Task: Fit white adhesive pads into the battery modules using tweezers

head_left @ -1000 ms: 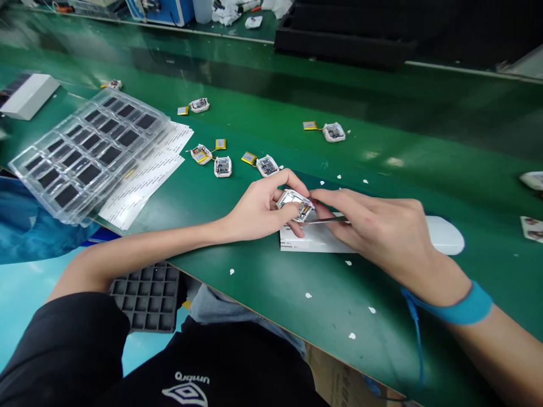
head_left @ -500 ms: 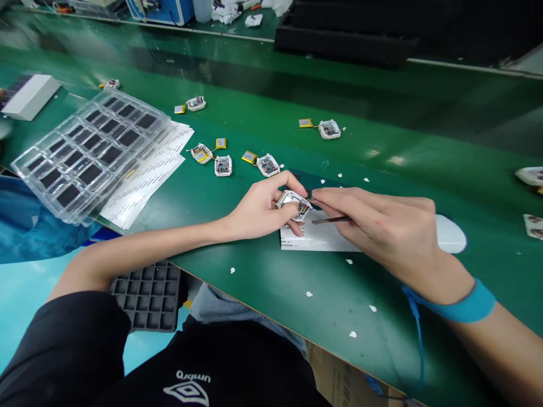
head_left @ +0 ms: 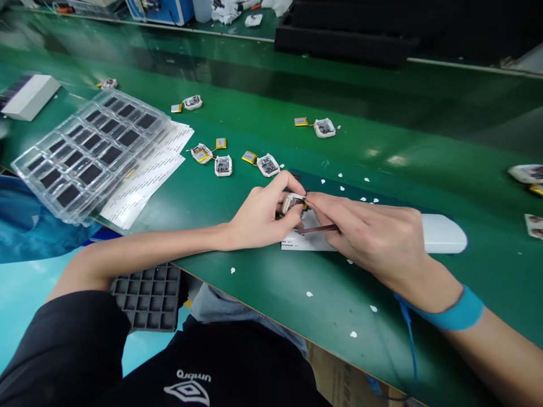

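Note:
My left hand [head_left: 265, 215] pinches a small white device housing [head_left: 292, 202] with electronics inside, tilted on its side between thumb and fingers. Pressed up against its right edge are the fingertips of my right hand [head_left: 373, 226]. A pair of metal tweezers [head_left: 318, 229] is held in that right hand, its tip pointing left below the housing. Fingers hide part of the housing, so what the right fingertips pinch there cannot be made out. Under both hands lies a white printed sheet [head_left: 305, 243]. Just behind sits an open housing [head_left: 268, 165] with a yellow-edged battery [head_left: 249, 157].
Left stands a clear compartment tray [head_left: 91, 152] with dark pieces, over printed sheets [head_left: 144, 192]. Several more housings, such as one at the back [head_left: 324, 128], lie about. Small white stickers [head_left: 309, 294] dot the table. A blue wrist strap [head_left: 456, 311] trails a cord.
My right hand has moved left, up against the housing, with the tweezers. My left hand has tilted the housing. The housings along the back and far right have shifted slightly left.

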`<state>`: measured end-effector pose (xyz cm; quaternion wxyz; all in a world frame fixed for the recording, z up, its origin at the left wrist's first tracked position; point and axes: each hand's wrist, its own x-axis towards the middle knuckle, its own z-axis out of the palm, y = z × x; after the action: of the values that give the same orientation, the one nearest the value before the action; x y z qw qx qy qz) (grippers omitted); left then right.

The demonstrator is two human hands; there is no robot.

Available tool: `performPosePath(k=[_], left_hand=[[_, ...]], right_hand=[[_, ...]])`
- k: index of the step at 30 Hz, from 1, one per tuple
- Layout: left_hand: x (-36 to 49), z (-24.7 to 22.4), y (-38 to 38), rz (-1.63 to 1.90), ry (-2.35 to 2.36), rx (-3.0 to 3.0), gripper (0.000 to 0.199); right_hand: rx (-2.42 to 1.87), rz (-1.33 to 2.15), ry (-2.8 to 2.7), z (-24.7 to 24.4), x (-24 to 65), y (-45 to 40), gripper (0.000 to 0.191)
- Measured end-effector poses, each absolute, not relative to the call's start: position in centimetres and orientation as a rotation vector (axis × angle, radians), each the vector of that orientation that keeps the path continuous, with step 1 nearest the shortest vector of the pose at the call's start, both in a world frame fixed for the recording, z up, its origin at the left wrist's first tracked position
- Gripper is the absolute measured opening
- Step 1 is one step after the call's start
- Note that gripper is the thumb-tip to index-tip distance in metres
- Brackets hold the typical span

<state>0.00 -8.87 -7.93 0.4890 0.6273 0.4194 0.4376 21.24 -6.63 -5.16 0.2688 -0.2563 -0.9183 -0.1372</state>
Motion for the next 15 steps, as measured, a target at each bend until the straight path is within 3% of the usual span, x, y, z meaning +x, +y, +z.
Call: performPosePath(k=[9,15], left_hand=[[0.2,-8.3,-9.5,1.49,0.968,1.921,0.01],[-0.2,-8.2,-9.2,1.617,0.903,2.143,0.007]], right_hand=[[-0.57,-0.318,-2.442,-4.4,20.7,-7.1,0.042],[-0.783,0.257,-2.277,-3.2,20.2,-7.0,0.015]])
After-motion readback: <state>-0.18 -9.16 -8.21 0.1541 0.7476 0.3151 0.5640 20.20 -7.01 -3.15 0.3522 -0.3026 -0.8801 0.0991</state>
